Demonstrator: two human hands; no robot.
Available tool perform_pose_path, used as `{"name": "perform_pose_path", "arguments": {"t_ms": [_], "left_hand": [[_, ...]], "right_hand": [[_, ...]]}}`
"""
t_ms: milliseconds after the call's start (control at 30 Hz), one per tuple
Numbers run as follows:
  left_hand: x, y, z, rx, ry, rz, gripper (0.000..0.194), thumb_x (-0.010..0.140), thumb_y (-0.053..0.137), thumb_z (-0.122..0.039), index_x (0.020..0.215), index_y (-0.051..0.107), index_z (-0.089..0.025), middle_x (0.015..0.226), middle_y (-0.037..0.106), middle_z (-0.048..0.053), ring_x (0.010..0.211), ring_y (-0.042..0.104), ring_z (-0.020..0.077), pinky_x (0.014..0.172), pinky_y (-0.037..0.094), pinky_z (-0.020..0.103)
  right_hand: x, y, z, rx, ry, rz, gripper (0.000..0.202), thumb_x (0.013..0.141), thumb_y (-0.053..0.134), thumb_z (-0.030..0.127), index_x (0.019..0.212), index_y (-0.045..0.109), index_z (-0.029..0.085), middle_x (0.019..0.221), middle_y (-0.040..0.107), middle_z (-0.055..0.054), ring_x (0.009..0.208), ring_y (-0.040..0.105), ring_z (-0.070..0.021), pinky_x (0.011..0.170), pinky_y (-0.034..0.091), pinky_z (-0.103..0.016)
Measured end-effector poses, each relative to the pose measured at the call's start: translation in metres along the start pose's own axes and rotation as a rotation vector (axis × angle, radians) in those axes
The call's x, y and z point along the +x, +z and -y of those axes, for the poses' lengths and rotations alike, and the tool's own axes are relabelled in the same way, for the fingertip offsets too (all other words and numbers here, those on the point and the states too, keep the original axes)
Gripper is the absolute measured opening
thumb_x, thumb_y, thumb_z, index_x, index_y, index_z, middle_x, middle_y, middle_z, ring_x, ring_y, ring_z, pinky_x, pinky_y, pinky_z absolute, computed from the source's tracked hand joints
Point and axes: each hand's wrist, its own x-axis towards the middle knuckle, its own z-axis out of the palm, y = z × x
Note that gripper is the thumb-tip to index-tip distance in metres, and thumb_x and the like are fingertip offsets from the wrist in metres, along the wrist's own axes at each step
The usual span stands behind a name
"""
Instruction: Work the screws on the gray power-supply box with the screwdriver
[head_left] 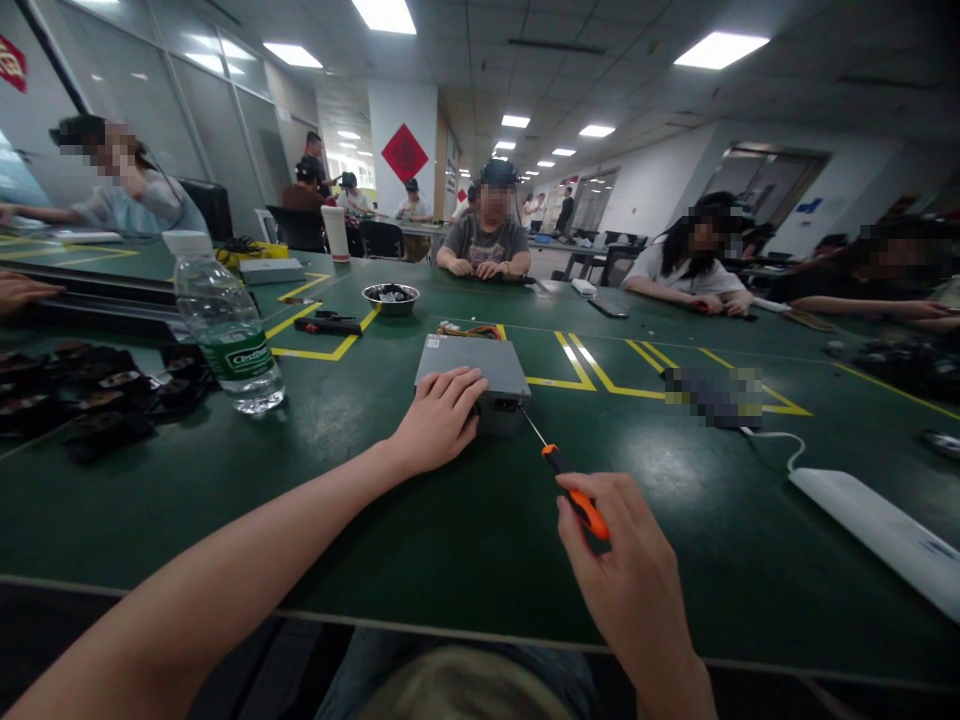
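A grey metal box (487, 362) with colored wires at its back edge lies on the green table in the middle of the head view. My left hand (442, 415) rests on the box's near left part, fingers laid over its top and thumb at the near side. In my right hand (619, 550) is an orange and black screwdriver (581, 505), held by the handle between thumb and fingers. Its thin shaft points up and left, and the tip is at the near right corner of the box. Whether the tip sits in a screw is too small to tell.
A water bottle (236, 340) stands left, near black parts (105, 390). Beyond the box are a metal bowl (391, 298) and a black tool (328, 324). A white power strip (877, 530) lies right, and a dark device (712, 398) is cabled. People sit around the table (360, 540).
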Motion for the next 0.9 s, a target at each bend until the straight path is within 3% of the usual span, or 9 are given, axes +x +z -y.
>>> {"name": "perform_pose_path", "arguments": {"t_ms": [267, 500, 600, 767, 900], "left_hand": [[0.0003, -0.0009, -0.0001, -0.009, 0.000, 0.002, 0.044, 0.085, 0.043, -0.024, 0.129, 0.040, -0.017, 0.134, 0.045, 0.011, 0.125, 0.036, 0.0260, 0.098, 0.029, 0.043], [0.0003, -0.0004, -0.0002, -0.007, 0.000, 0.000, 0.043, 0.086, 0.042, -0.024, 0.128, 0.040, -0.017, 0.134, 0.045, 0.010, 0.125, 0.036, 0.0255, 0.098, 0.028, 0.042], [0.0004, -0.0004, -0.0003, -0.008, 0.002, 0.004, 0.043, 0.086, 0.042, -0.025, 0.128, 0.040, -0.015, 0.134, 0.045, 0.011, 0.125, 0.036, 0.0252, 0.099, 0.028, 0.043], [0.0005, -0.0010, -0.0005, -0.013, 0.005, 0.001, 0.044, 0.085, 0.043, -0.024, 0.129, 0.040, -0.018, 0.134, 0.045, 0.011, 0.125, 0.037, 0.0265, 0.098, 0.029, 0.044], [0.0004, -0.0012, -0.0007, -0.009, -0.001, 0.000, 0.044, 0.086, 0.042, -0.024, 0.129, 0.040, -0.019, 0.135, 0.044, 0.010, 0.126, 0.036, 0.0261, 0.099, 0.028, 0.043]], "right_hand": [[0.0000, 0.0048, -0.0034, 0.050, 0.190, -0.064, 0.030, 0.090, 0.038, 0.039, 0.110, 0.044, 0.019, 0.091, 0.060, -0.007, 0.075, 0.063, -0.0180, 0.057, 0.051, -0.028], [0.0000, 0.0065, 0.0042, 0.025, -0.042, -0.104, 0.015, 0.088, 0.044, 0.020, 0.102, 0.049, 0.020, 0.097, 0.056, -0.008, 0.089, 0.058, -0.0181, 0.078, 0.050, -0.033], [0.0015, 0.0076, 0.0056, 0.029, -0.049, -0.113, 0.012, 0.088, 0.045, 0.021, 0.099, 0.051, 0.020, 0.098, 0.056, -0.008, 0.091, 0.057, -0.0182, 0.080, 0.049, -0.033], [0.0016, 0.0058, 0.0036, 0.006, 0.140, -0.093, 0.030, 0.088, 0.044, 0.042, 0.105, 0.047, 0.018, 0.090, 0.060, -0.008, 0.076, 0.062, -0.0187, 0.059, 0.051, -0.028], [-0.0010, 0.0045, 0.0035, -0.033, 0.146, -0.057, 0.024, 0.090, 0.039, 0.038, 0.103, 0.046, 0.019, 0.079, 0.062, -0.004, 0.056, 0.061, -0.0149, 0.046, 0.045, -0.024]]}}
